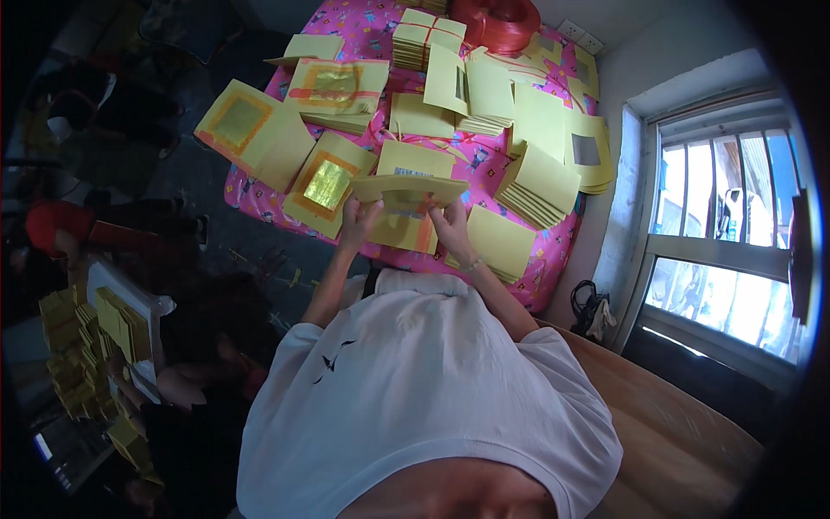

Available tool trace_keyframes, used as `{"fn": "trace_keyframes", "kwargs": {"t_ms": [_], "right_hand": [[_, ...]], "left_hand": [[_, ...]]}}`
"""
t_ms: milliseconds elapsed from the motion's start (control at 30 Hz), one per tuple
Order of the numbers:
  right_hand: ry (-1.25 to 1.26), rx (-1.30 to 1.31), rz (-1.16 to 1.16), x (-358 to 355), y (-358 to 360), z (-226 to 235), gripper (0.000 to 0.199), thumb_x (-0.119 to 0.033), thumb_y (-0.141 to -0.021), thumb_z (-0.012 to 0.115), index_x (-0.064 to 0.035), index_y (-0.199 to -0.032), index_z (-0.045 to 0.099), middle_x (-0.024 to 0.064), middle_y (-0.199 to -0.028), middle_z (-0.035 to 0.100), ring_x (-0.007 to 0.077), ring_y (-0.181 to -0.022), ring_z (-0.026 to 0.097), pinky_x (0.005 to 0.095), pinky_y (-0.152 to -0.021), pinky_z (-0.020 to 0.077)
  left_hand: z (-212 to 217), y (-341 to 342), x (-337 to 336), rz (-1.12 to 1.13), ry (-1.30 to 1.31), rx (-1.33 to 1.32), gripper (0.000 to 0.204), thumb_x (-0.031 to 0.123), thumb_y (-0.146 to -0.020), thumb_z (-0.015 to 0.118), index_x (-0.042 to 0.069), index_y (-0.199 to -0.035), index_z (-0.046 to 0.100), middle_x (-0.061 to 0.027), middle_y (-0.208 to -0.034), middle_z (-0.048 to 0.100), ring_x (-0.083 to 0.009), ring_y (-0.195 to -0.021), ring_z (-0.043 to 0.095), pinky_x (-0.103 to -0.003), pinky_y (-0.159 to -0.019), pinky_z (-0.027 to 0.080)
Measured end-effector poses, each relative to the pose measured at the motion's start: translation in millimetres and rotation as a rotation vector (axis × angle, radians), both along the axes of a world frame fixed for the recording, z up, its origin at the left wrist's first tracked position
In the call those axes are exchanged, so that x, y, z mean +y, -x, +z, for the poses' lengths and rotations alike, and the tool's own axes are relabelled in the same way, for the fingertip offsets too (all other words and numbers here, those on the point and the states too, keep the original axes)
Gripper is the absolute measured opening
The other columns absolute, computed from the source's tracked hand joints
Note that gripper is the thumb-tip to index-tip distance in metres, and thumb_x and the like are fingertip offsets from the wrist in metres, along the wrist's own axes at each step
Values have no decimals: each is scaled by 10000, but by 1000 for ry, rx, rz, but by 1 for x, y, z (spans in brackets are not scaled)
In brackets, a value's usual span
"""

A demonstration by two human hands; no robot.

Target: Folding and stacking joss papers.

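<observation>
While the pink table (553,251) already carries many finished stacks of yellow paper (536,186) on its far and right sides — loose gold-foil sheets (327,183) wait at left — one small stack (408,190) sits near the middle, gripped by the left hand (357,221) and right hand (451,227).

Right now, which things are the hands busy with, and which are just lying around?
In use:
- left hand and right hand, gripping a yellow paper stack
- foil-square sheets close by

Lying about:
- red cord coil
- tied paper bundle
- pink cloth
- dark bag by the window
</observation>
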State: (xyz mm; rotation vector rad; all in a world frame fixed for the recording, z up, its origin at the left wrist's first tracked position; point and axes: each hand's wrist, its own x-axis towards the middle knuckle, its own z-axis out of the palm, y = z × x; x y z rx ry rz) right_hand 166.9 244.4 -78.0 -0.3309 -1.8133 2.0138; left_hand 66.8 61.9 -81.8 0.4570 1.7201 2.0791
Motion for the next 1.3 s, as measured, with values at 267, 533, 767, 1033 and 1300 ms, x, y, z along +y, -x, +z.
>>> {"fn": "trace_keyframes", "kwargs": {"t_ms": [267,533,767,1033,1300], "right_hand": [[-48,-51,32,3,2,-1,274,-81,-921,546,12,-1175,503,80,-1048,608,141,-970,574,303,-822,489],[-2,-301,272,31,14,28,333,-110,-923,552,22,-1223,495,94,-1068,625,142,-938,594,290,-825,487],[371,-655,228,42,-3,49,368,-131,-898,567,16,-1223,475,106,-1078,599,198,-946,612,311,-818,500],[-1069,26,271,46,-10,55,374,32,-716,616,-23,-1077,538,152,-1067,574,343,-1016,553,392,-831,494],[-908,-219,360,41,-15,27,240,-19,-734,641,-71,-962,585,114,-906,632,318,-860,632,378,-735,514]], "left_hand": [[7,8,0,-10,28,-39,189,69,-878,597,40,-1064,586,-4,-976,608,-81,-918,564,-251,-801,451],[29,40,4,-146,351,-232,288,86,-850,597,35,-1132,565,-7,-970,602,-113,-892,577,-276,-796,465],[-1,41,-8,-241,330,-597,287,42,-771,602,15,-1055,567,-73,-928,625,-176,-818,624,-321,-719,520],[11,38,-3,-368,326,-694,234,65,-807,598,40,-1039,579,-48,-823,599,-150,-724,611,-301,-681,511],[-18,20,-36,-65,496,-340,294,61,-850,543,47,-1144,541,-103,-1046,601,-173,-962,597,-303,-838,475]]}}
